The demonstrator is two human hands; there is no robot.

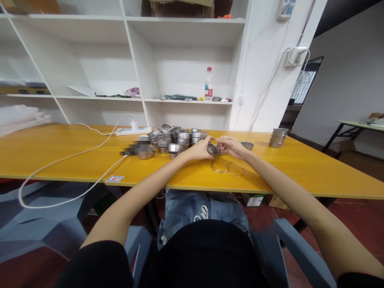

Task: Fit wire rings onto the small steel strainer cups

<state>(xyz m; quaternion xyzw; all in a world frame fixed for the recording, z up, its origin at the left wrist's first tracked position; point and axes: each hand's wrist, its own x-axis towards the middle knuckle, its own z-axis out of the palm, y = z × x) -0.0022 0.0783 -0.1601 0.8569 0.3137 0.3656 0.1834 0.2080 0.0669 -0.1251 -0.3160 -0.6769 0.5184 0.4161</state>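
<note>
My left hand is closed around a small perforated metal cup, which is tilted with its opening toward me. Close to the cup's right side, my right hand has its fingers pinched together; what they hold, if anything, is too small to make out. Below both hands, several thin wire rings lie on the yellow table. A heap of similar metal cups is piled just beyond my left hand. Another cup stands to the right of my right hand.
A stack of metal cups stands farther right. On the left, a white cable loops over the table's front edge, and a power strip lies at the back. White shelves with a bottle rise behind the table.
</note>
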